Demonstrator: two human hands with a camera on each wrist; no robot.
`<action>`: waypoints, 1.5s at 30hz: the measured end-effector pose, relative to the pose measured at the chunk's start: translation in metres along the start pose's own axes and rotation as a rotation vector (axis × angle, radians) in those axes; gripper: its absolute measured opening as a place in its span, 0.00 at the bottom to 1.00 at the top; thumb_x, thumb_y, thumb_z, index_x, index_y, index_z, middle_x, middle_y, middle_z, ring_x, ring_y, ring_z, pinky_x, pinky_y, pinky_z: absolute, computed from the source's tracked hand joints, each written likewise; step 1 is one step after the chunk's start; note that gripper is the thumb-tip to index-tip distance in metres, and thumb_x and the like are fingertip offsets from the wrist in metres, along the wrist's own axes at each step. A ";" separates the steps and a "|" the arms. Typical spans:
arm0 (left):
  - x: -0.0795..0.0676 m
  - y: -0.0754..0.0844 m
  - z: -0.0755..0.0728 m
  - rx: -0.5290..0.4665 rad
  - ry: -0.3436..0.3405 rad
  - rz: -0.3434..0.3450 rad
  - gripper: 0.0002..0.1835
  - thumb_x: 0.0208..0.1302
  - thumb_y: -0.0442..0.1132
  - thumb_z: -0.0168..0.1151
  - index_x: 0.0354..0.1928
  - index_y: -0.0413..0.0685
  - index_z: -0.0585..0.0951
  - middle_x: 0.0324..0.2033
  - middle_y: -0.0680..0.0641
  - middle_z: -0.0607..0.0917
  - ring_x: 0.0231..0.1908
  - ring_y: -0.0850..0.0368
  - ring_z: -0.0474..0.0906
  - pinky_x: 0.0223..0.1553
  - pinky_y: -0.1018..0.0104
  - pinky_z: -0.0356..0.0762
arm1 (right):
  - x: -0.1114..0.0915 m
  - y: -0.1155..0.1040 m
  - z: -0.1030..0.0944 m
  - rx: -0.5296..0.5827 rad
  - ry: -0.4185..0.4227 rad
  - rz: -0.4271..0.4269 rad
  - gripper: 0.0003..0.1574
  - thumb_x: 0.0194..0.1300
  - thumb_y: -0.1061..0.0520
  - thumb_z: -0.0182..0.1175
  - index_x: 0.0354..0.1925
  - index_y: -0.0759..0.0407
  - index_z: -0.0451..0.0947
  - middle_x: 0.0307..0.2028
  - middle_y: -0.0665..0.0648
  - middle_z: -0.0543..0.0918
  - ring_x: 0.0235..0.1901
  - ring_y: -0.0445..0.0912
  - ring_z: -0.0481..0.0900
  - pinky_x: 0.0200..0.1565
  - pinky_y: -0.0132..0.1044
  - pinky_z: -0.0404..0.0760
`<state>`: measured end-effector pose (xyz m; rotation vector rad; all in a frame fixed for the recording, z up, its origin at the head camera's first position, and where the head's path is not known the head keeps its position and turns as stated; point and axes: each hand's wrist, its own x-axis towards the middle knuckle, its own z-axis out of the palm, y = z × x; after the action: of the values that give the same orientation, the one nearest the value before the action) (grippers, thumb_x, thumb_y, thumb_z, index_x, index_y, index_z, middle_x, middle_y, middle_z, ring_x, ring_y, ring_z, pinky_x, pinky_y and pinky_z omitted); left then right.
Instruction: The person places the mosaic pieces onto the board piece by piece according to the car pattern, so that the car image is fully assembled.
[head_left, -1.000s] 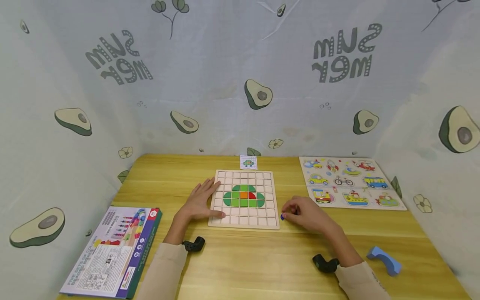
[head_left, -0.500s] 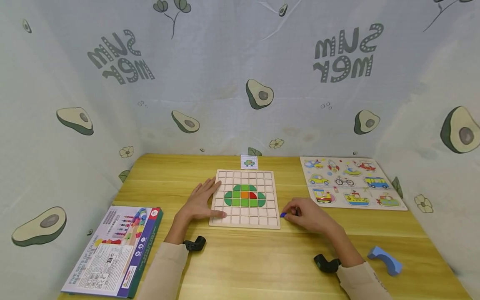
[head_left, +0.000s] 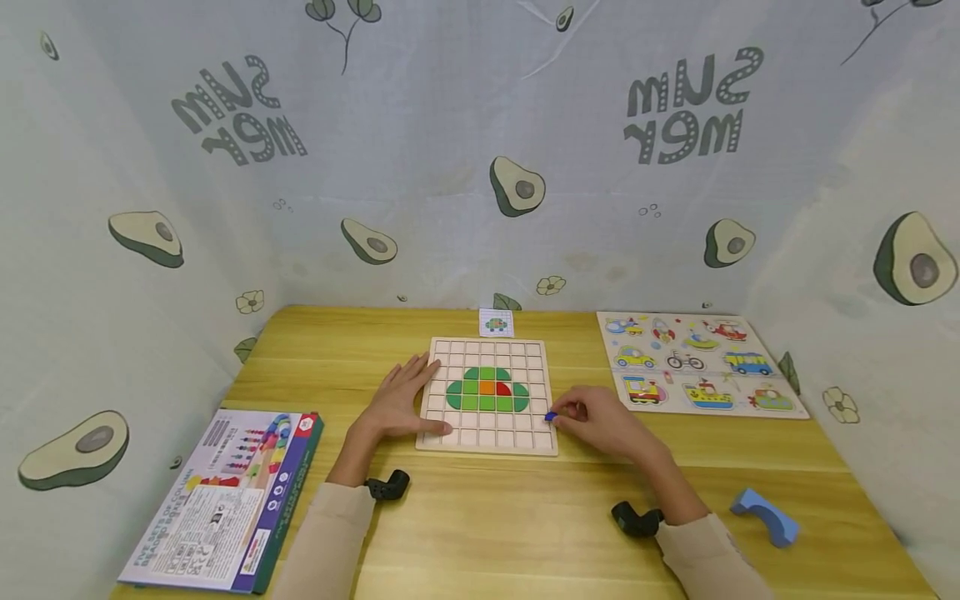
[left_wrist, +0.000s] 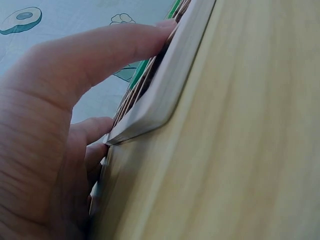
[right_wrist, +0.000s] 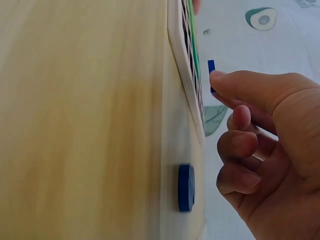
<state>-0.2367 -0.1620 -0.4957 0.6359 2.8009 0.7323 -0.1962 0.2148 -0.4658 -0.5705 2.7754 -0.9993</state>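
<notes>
A square wooden grid board [head_left: 487, 438] lies mid-table, with green, orange and red tiles [head_left: 487, 389] filling its middle cells. My left hand [head_left: 397, 405] rests at the board's left side, fingers spread and thumb on the lower-left cells. Between thumb and index finger, my right hand [head_left: 603, 421] pinches a small blue tile [right_wrist: 211, 65] just above the board's right edge. A second blue tile [right_wrist: 186, 188] sits on the table below that hand in the right wrist view; in the head view the hand hides it. Behind the board is a small picture card [head_left: 496, 323].
A wooden vehicle puzzle [head_left: 697, 364] lies at the back right. Near the right forearm is a blue arch block [head_left: 767, 517]. A boxed bead set [head_left: 221, 500] lies at the front left. Printed cloth [head_left: 442, 242] walls in the table's back and sides.
The right hand lifts the blue tile from the table beside the board and carries it left and away from me to the board's right edge. The left hand stays in place.
</notes>
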 end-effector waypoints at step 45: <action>0.002 -0.002 0.001 0.003 0.009 -0.023 0.65 0.47 0.71 0.73 0.83 0.55 0.54 0.83 0.47 0.48 0.83 0.47 0.39 0.82 0.43 0.37 | 0.059 -0.080 0.080 0.041 0.039 -0.052 0.04 0.65 0.56 0.70 0.37 0.54 0.90 0.19 0.46 0.73 0.20 0.40 0.67 0.24 0.30 0.63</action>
<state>-0.2391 -0.1618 -0.4979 0.6016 2.8132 0.7285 -0.2062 0.0874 -0.4766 -0.6276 2.7804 -1.0868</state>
